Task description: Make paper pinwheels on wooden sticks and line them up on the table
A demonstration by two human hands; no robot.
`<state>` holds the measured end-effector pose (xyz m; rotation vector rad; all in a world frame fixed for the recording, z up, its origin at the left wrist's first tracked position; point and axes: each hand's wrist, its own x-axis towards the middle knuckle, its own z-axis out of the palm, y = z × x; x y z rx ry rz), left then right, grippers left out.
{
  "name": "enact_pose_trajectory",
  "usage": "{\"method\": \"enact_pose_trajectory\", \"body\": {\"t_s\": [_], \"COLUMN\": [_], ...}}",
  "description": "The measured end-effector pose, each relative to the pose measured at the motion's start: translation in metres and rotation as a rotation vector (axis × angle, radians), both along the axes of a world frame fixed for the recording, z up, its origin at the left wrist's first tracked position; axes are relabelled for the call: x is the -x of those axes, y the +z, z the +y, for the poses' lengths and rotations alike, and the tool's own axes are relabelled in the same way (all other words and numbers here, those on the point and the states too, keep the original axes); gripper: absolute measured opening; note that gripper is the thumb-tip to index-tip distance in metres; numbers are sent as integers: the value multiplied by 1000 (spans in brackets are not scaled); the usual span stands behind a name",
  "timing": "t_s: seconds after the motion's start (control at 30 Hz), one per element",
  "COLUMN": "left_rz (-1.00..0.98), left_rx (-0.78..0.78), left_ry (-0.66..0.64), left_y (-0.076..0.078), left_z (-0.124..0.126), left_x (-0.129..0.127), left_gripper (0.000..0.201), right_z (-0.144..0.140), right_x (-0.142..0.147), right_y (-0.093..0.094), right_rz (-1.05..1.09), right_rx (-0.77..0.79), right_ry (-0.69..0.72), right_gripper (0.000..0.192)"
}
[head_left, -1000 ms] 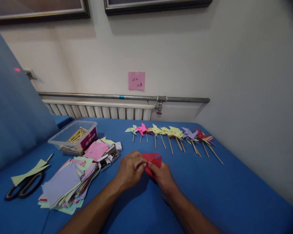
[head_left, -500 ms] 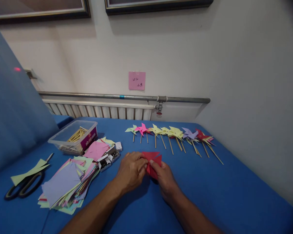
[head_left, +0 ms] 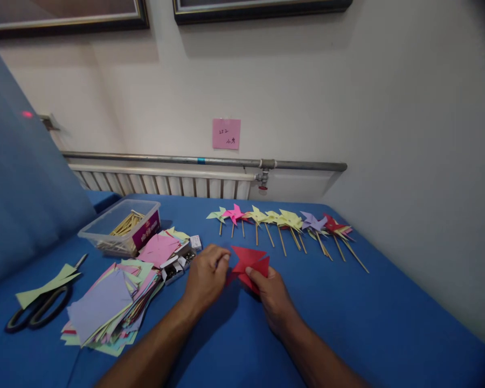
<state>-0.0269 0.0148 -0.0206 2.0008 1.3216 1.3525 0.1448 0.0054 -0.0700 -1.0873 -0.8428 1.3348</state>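
The red paper [head_left: 248, 262] between the left hand [head_left: 205, 275] and right hand [head_left: 271, 291] looks thin, matt and crisply creased. The table [head_left: 380, 318] wears a blue, matt, cloth-like cover. Near its left edge lie scissors [head_left: 34, 312] with glossy black plastic handles, beside a stack of matt coloured paper squares [head_left: 109, 304]. The tub [head_left: 120, 226] is clear, slightly glossy plastic. Along the far edge, the pinwheels [head_left: 285, 220] are matt paper on bare wooden sticks.

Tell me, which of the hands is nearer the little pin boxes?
Left. The left hand sits just right of the pin boxes; the right hand lies farther right, holding the red paper.
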Motion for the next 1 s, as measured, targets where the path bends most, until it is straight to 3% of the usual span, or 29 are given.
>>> {"method": "enact_pose_trajectory", "body": {"t_s": [0.07, 0.17, 0.3, 0.57, 0.77, 1.0], "left_rz": [-143, -361, -498, -590, -677, -618], "left_rx": [223, 533, 715, 768, 807, 789], "left_ry": [13, -118, -239, -177, -303, -294], "left_y": [0, 1, 2, -2, 8, 4], "left_z": [5, 9, 4, 5, 0, 4], "left_x": [1, 0, -7, -12, -11, -10], "left_gripper": [26, 37, 41, 25, 25, 20], "right_z": [-1, -1, -3, -7, -7, -7], "right_x": [1, 1, 1, 3, 3, 4], "right_y": [2, 4, 7, 14, 12, 14], "right_rz": [4, -26, -60, -139, -170, -142], "right_rx": [0, -16, -29, -58, -49, -61], "right_ry": [0, 11, 38, 108, 150, 187], "right_gripper": [39, 41, 40, 32, 34, 41]}}
